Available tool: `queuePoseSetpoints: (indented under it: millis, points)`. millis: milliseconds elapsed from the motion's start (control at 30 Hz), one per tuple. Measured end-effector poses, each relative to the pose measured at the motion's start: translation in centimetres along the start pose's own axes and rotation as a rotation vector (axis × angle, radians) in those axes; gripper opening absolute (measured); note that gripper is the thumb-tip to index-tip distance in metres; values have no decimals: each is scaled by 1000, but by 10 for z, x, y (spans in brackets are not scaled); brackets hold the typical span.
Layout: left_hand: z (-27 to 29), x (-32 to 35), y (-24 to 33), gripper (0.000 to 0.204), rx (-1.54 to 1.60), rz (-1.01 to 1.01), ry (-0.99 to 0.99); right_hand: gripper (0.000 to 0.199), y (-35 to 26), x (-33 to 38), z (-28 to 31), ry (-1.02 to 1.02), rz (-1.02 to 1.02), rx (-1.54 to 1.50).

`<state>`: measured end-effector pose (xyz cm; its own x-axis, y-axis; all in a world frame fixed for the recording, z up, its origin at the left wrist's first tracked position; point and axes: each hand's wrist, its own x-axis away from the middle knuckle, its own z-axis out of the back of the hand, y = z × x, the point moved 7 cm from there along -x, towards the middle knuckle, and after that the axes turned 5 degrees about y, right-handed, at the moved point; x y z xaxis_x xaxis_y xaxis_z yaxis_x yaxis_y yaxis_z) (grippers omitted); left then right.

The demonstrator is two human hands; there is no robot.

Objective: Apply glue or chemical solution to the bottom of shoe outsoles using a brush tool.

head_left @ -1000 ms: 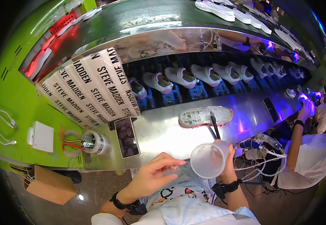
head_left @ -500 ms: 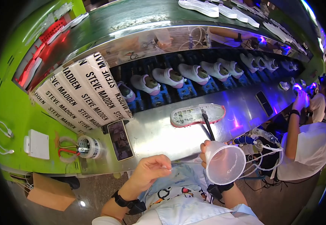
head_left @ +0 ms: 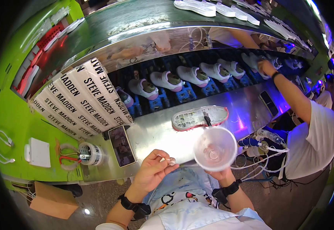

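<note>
Clear plastic cup [head_left: 215, 148] was held up in right hand [head_left: 221, 174], mouth facing the camera, over the near edge of the steel bench [head_left: 155, 132]
Right fingers gripped the cup from below; left hand [head_left: 151, 173] pinched a small clear piece [head_left: 171, 161] just left of it. Upturned shoe sole [head_left: 198, 117] lay beyond the cup, phone [head_left: 121, 145] and tape roll [head_left: 91, 153] to the left

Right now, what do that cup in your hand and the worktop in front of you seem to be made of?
The cup, held in the right hand, looks like thin translucent plastic: its bottom shows through the frosted wall. The worktop seems to be brushed sheet metal, likely steel: grey, glossy, catching purple light. The upturned shoe on it appears to have a pale rubbery sole with a pink edge.
</note>
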<state>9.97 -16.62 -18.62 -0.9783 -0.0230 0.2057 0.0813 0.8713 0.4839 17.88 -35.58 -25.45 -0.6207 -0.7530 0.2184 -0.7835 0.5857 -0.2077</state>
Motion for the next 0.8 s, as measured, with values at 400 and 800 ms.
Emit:
queuePoseSetpoints:
  millis: [400, 800]
  points:
    - [-27, -22, -54, 40, -337, 280, -145, 72, -11, 35, -48, 59, 347, 1533]
    - [-7, -29, -85, 16, -221, 459, 9, 65, -129, 155, 110, 1168, 990, 1560]
